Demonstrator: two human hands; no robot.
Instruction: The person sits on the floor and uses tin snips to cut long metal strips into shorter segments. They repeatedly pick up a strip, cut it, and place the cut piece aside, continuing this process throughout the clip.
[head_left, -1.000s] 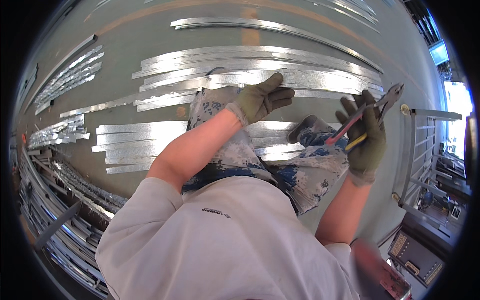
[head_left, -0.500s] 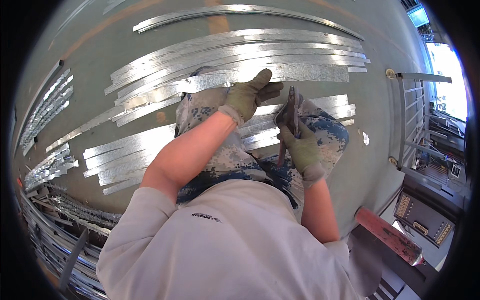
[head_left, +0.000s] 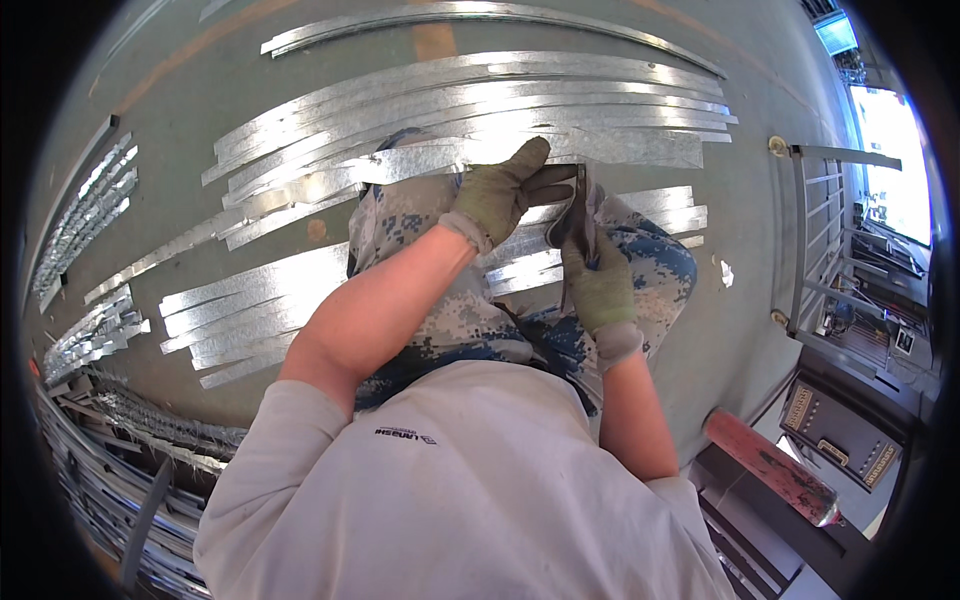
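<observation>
We have the dark, slender metal hand tool like snips [head_left: 580,200] clasped in our right grip [head_left: 600,282], clad in an olive-green fabric work glove, its tip just beside our left grip [head_left: 497,205], gloved alike, whose hold on the long, flat, shiny silver metal strip [head_left: 640,148] at its thumb we cannot tell. With the tool so near those fingers, we judge that a slip or hasty squeeze could nip them, or the strip's thin edge slice the glove. We see small dark lettering [head_left: 405,436] on the pale grey cloth shirt [head_left: 450,510].
</observation>
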